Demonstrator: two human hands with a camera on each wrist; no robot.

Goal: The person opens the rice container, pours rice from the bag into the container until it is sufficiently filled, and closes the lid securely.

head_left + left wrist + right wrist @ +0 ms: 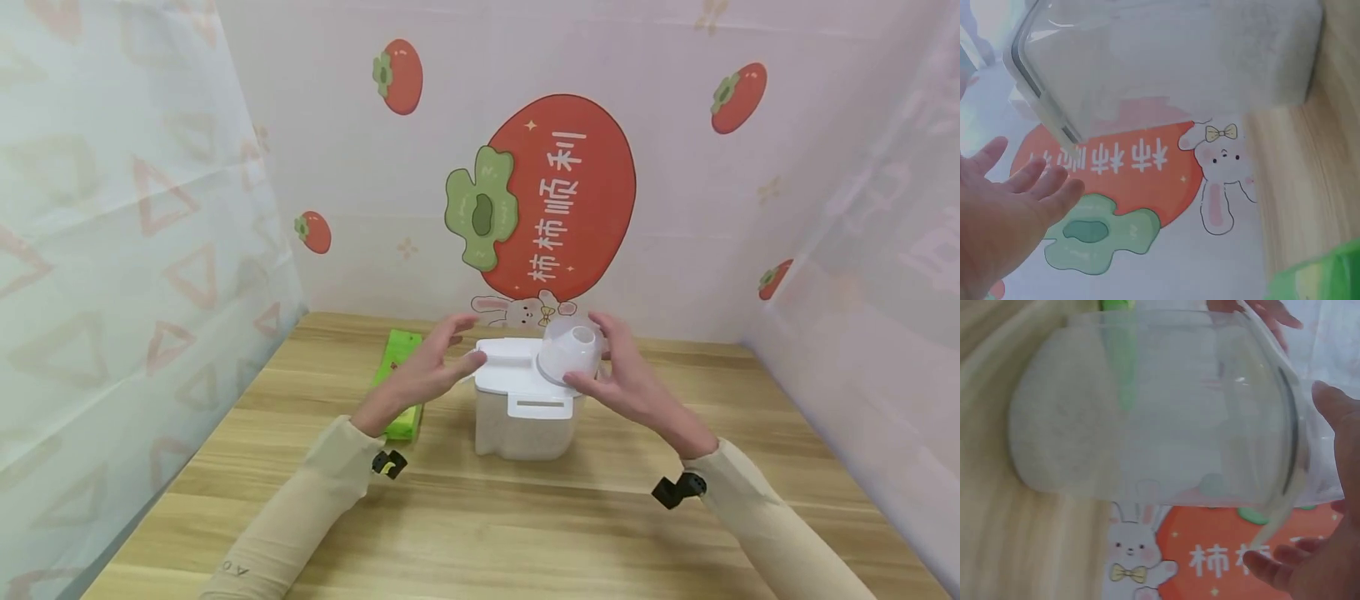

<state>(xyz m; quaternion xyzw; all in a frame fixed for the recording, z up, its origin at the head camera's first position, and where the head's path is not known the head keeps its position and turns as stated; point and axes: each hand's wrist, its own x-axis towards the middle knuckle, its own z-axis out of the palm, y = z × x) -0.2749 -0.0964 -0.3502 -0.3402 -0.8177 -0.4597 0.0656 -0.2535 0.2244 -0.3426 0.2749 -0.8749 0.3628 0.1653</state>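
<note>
A clear plastic storage box with a white lid stands upright on the table. Pale grainy contents fill its bottom part. On the lid's right half sits a translucent cup, its narrower end with a round mark upward. My left hand is at the lid's left side with fingers spread, thumb tip close to the lid's edge; it holds nothing. Around the cup is my right hand, thumb in front and fingers behind, loosely bent. Whether it presses on the cup is hard to tell.
A green packet lies on the wooden table, left of the box and partly behind my left forearm. Behind the table stands a printed backdrop with red fruit and a rabbit; cloth sides close in left and right.
</note>
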